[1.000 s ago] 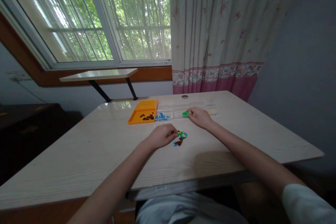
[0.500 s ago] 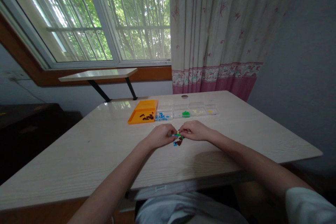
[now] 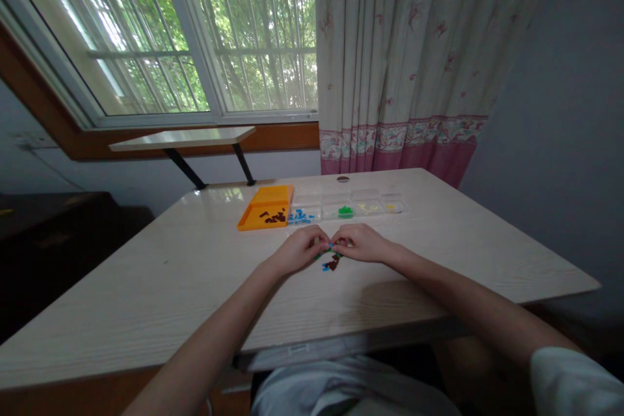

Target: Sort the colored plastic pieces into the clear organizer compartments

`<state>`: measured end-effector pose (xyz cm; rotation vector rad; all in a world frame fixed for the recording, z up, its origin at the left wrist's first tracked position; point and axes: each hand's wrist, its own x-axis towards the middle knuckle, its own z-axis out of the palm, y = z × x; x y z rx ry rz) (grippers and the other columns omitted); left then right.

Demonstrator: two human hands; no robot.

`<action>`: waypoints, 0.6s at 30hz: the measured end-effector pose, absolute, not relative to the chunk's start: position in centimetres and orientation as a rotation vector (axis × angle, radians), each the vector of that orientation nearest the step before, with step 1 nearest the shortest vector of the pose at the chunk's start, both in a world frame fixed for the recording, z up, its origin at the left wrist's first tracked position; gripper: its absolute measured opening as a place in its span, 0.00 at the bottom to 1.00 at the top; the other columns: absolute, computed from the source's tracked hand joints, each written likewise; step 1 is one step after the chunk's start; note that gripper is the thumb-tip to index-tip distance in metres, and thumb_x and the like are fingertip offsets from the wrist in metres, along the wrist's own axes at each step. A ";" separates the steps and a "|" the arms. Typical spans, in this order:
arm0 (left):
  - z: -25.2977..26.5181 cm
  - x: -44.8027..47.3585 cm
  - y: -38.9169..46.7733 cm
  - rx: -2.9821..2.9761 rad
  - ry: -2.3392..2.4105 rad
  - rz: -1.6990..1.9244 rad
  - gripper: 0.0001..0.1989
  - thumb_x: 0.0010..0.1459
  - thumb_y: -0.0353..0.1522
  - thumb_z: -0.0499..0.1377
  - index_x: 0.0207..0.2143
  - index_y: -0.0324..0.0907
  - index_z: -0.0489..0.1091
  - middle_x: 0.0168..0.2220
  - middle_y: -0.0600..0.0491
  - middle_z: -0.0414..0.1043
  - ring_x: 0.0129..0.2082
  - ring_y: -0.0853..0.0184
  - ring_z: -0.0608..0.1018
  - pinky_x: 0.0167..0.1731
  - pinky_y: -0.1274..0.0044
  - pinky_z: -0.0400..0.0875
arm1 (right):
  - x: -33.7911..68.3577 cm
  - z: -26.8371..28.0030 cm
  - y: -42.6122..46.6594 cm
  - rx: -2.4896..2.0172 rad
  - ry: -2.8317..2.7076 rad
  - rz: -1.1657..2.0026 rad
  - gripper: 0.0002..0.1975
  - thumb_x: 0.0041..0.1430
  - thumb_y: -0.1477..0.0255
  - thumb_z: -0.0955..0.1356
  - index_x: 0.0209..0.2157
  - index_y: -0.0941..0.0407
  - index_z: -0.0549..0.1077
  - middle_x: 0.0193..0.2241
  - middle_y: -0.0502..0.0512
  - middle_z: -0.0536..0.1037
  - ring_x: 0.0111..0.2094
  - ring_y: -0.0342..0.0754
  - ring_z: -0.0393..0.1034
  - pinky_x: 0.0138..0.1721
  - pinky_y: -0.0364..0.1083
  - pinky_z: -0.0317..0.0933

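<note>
My left hand (image 3: 303,248) and my right hand (image 3: 361,243) meet over the middle of the table, fingers pinched close together. Between their fingertips is a small cluster of joined plastic pieces (image 3: 331,247), with green and blue showing; much of it is hidden by the fingers. Brown pieces (image 3: 334,264) hang or lie just below the fingertips, and a blue piece (image 3: 325,267) is beside them. I cannot tell whether these are joined to the cluster. Both hands are closed on the pieces.
Behind my hands stands an open orange box (image 3: 247,218) with brown pieces. To its right, clear lidded boxes (image 3: 329,210) hold blue pieces (image 3: 301,216), green pieces (image 3: 346,211), pale pieces and yellow pieces. A small raised shelf (image 3: 185,138) stands at the table's back left.
My left hand has shifted slightly up and right, so the fingertips of both hands are closer together. A blue piece now shows between them. The boxes have not moved.
</note>
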<state>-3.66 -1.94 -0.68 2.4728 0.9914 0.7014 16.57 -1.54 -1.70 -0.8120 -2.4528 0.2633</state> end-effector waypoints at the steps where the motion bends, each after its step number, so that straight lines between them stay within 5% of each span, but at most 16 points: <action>1: -0.7 -3.6 -1.9 2.466 0.984 0.719 0.09 0.55 0.34 0.53 0.32 0.37 0.70 0.29 0.51 0.69 0.30 0.70 0.69 0.32 0.80 0.62 | 16.5 -1.8 -1.5 -0.818 -2.437 0.288 0.08 0.54 0.69 0.64 0.33 0.56 0.73 0.24 0.49 0.72 0.25 0.40 0.64 0.28 0.38 0.55; 12: -0.7 -3.5 -2.0 2.476 1.042 0.909 0.08 0.52 0.34 0.57 0.33 0.39 0.70 0.30 0.53 0.68 0.27 0.72 0.67 0.28 0.81 0.61 | 15.9 -2.2 -1.1 -0.968 -2.128 0.737 0.10 0.51 0.68 0.65 0.29 0.61 0.73 0.17 0.46 0.64 0.17 0.36 0.50 0.18 0.37 0.43; 18: -0.7 -3.5 -1.9 2.467 1.065 0.987 0.09 0.54 0.35 0.56 0.32 0.38 0.70 0.28 0.52 0.68 0.27 0.72 0.68 0.27 0.81 0.61 | 15.9 -1.9 -1.1 -0.919 -2.114 0.848 0.12 0.52 0.66 0.64 0.29 0.62 0.72 0.19 0.47 0.65 0.18 0.35 0.50 0.18 0.37 0.44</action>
